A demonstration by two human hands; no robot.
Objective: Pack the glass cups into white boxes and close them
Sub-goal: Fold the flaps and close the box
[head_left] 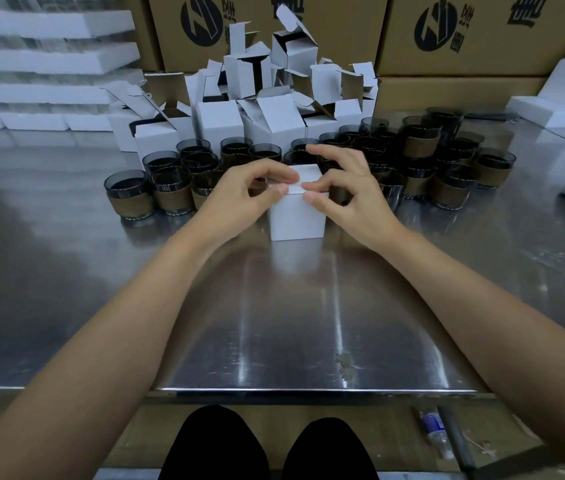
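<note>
The brown cartons [343, 32] along the back wall are carrying a black round logo with an angular mark inside it. Beside the logo are large black characters, which are cropped and not reading clearly. The plastic bottle [434, 432] is lying on the floor below the table edge and is wearing a blue label whose text is too small to read.

The white box [296, 216] is standing upright on the steel table [308, 306], centred before the person and just in front of the glass cups [170, 195]. Its lid is lying almost flat, with the front edge slightly raised at the left. Its contents are hidden.

The left hand [239, 197] is pinching the lid's front edge near the left corner, with the thumb at the front face and the curled fingers on top. The right hand [347, 199] is pinching the same edge near the right corner. Its thumb is lying on the front and its index finger on top, and the other fingers are arching above the box.

The glass cups are standing in a wide band behind the box. Each is of dark smoked glass with a brown sleeve round its lower half. Some at the right are sitting stacked on others.

Behind them the open white boxes [218, 123] are standing piled with flaps raised, showing dark interiors. White foam slabs [32, 60] are sitting stacked at the far left.
</note>
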